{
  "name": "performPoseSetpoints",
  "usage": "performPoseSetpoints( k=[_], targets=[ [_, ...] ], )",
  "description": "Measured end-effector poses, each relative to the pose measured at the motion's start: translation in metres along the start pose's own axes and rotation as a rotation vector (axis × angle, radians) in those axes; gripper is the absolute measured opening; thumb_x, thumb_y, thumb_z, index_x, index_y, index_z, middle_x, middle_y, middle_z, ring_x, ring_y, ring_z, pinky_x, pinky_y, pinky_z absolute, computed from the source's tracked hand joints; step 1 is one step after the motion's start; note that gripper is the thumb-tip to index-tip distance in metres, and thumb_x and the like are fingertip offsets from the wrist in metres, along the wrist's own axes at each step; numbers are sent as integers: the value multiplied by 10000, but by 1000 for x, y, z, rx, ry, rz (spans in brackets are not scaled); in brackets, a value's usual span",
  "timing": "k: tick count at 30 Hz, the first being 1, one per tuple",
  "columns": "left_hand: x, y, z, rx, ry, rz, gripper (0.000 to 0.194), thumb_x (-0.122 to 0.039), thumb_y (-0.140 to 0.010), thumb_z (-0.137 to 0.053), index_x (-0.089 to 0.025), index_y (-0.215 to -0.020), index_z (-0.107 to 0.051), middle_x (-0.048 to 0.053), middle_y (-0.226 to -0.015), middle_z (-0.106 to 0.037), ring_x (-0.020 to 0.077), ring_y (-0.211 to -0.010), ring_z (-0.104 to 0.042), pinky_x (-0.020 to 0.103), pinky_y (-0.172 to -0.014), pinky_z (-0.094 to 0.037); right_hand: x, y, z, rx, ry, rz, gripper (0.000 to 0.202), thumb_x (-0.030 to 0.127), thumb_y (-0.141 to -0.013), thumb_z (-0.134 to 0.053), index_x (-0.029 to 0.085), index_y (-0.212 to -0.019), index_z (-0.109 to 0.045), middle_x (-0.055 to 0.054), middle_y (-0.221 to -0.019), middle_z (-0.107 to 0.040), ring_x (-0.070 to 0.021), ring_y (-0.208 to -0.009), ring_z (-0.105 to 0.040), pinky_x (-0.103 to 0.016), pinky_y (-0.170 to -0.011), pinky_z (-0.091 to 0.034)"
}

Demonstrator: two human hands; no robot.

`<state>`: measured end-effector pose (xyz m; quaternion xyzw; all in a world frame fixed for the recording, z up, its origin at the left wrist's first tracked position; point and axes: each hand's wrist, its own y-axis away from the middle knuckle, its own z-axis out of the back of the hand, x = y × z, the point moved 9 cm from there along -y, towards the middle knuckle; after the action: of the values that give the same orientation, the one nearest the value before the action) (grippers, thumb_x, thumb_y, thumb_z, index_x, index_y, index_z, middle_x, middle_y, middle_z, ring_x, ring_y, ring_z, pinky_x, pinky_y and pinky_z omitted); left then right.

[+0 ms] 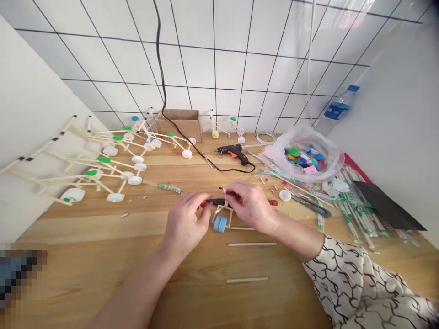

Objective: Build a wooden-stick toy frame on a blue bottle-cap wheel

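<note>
A small frame of pale sticks (224, 208) with blue bottle-cap wheels (220, 224) stands in the middle of the wooden table. My right hand (252, 205) pinches the upper part of this frame, close to a dark-tipped stick end. On the frame's left is my left hand (190, 217), its thumb and forefinger pressed together on a small dark piece, too small to name. A dark tool with red handles (273, 202) lies behind the frame, partly hidden by my right hand. Loose sticks (252, 244) lie on the table nearer to me.
Several finished stick models (104, 160) with white wheels fill the left. A black glue gun (233, 152), a cardboard box (185, 123) and another model (228, 125) stand behind. On the right are a bag of caps (305, 155), a utility knife (310, 204), wrapped sticks (358, 205) and a bottle (338, 109).
</note>
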<state>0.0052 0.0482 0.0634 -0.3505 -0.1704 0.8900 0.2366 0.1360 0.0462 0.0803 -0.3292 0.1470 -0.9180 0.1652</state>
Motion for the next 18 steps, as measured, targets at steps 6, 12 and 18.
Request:
performPoseSetpoints(
  k=[6, 12, 18],
  targets=[
    [22, 4, -22, 370, 29, 387, 254, -302, -786, -496, -187, -768, -722, 39, -693, -714, 171, -597, -593, 274, -585, -406, 1, 0, -1, 11, 9, 6, 91, 142, -833, -570, 169, -769, -629, -27, -728, -622, -134, -670, -550, -243, -632, -403],
    [24, 7, -37, 525, 89, 450, 296, -360, -766, -497, -180, -715, -727, 16, -613, -652, 154, -563, -517, 253, -539, -317, 1, 0, -1, 16, 9, 5, 90, 146, -833, -571, 173, -772, -631, -27, -739, -628, -132, -691, -557, -238, -647, -404],
    [25, 7, -45, 539, 154, 426, 353, -412, -749, -507, -145, -568, -650, -1, -486, -508, 119, -511, -366, 240, -497, -233, 0, 1, -2, 22, 3, 4, 92, 146, -838, -565, 175, -779, -628, -25, -742, -626, -129, -688, -554, -238, -648, -401]
  ],
)
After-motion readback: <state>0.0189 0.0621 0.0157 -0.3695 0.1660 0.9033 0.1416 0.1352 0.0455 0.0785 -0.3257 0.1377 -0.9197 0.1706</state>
